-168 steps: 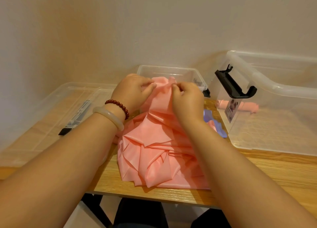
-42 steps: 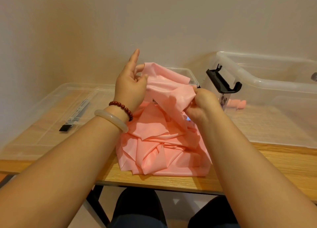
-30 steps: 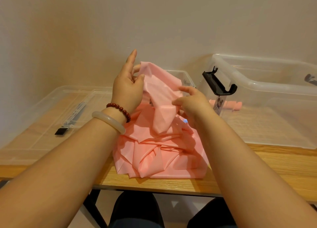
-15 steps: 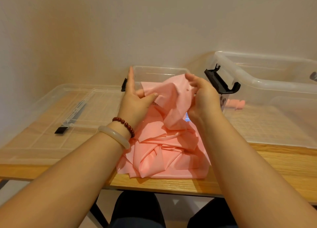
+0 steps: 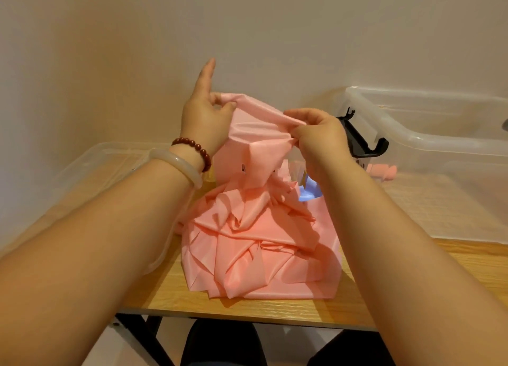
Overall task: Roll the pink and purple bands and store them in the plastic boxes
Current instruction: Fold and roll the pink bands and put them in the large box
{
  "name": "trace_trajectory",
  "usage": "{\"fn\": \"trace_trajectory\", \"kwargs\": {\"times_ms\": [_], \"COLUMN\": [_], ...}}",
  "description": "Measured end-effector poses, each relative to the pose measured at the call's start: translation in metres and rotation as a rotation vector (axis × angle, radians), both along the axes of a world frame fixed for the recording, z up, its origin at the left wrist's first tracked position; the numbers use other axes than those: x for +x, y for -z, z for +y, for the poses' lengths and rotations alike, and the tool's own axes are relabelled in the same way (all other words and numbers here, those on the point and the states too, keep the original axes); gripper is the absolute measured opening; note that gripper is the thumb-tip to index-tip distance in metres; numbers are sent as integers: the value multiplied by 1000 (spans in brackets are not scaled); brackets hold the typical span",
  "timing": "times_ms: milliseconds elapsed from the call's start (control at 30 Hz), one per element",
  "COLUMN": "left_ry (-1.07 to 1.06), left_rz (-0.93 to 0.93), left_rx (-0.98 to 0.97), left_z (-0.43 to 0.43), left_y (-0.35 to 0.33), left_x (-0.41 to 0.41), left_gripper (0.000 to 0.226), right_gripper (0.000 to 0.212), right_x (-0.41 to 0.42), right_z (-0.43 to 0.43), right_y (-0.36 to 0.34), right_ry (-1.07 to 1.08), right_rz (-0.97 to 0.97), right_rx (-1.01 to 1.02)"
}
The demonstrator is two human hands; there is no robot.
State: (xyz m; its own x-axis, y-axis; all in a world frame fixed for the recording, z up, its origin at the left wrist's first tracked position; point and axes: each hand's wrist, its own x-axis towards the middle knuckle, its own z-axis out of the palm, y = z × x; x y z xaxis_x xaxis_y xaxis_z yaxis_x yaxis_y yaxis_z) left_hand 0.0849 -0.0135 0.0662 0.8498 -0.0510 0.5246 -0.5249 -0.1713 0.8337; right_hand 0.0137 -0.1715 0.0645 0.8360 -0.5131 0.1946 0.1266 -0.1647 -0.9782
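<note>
Your left hand [image 5: 206, 121] pinches the top edge of the pink band [image 5: 255, 242] between the thumb and the bent fingers, while the index finger points straight up, free of the material. Your right hand [image 5: 319, 137], a little to the right and at almost the same height, grasps the same edge with curled fingers and the thumb. Between the two hands the edge is lifted and pulled into a short, wrinkled stretch, in the middle of the frame.

From this edge the band hangs down and joins a big crumpled heap. The heap lies on the wooden table [image 5: 467, 266], in the lower middle of the frame, close to the near edge of the table. Just under your right wrist, a small part of the purple band [image 5: 309, 191] shows behind the pink heap; the rest of it is hidden.

On your left wrist you wear a bracelet of dark red beads [image 5: 195, 148] and a pale bangle [image 5: 181, 165].

At the right of the frame stands a large clear plastic box [image 5: 412, 134], open, with a black latch [image 5: 362, 140] on its near end. Inside it, on the bottom, lies a rolled pink band [image 5: 383, 170]. At the left of the frame a clear plastic lid [image 5: 90, 170] lies flat on the table, partly behind your left forearm.
</note>
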Motion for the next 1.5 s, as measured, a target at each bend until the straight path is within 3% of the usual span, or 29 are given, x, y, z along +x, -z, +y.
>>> {"fn": "trace_trajectory", "kwargs": {"times_ms": [100, 200, 300, 400, 533, 567, 600, 700, 767, 867, 967, 1067, 1167, 1267, 1400, 1500], "left_ry": [-6, -8, -58, -131, -222, -228, -222, -186, -96, 116, 115, 66, 18, 2, -10, -15], "left_rz": [85, 147, 131, 80, -110, -100, -62, 103, 252, 419, 442, 347, 233, 138, 80, 72], "left_rx": [108, 272, 513, 577, 467, 423, 391, 412, 381, 47, -233, -224, -153, -109, -94, -88], "left_z": [-7, -11, -8, -2, 8, 8, 8, 3, -3, -10, -8, -11, -19, -24, -24, -21], "left_y": [-3, -1, 3, 6, 19, 24, 30, 44, 52, 61, 63, 61, 59, 59, 58, 56], "left_x": [13, 19, 18, 13, -2, -9, -15, -31, -36, -38, -36, -37, -42, -46, -48, -46], "left_gripper": [53, 42, 44, 41, 26, 19, 19, 47, 46, 30, 23, 15, 14, 10, 11, 12], "right_gripper": [53, 60, 56, 50, 14, 17, 27, 42, 36, 24, 25, 27, 33, 24, 54, 29], "right_x": [11, 20, 22, 14, -4, -7, -11, -17, -14, -7, -6, -8, -4, -4, -2, -7], "right_z": [4, 5, 4, 4, 12, 14, 16, 25, 30, 30, 25, 28, 33, 34, 35, 34], "right_y": [-6, -6, -2, 4, 24, 29, 34, 45, 49, 53, 58, 48, 33, 31, 33, 37], "right_ry": [105, 43, 66, 190, 361, 355, 315, 159, 108, 110, 78, -18, 35, 69, -151, -207], "right_rz": [66, 206, 327, 310, 27, 33, 100, 289, 253, 131, 103, 103, 194, 158, 156, 110], "right_rx": [-262, -530, -682, -791, -607, -558, -516, -456, -370, -205, 120, 625, 635, 682, 596, 447]}}
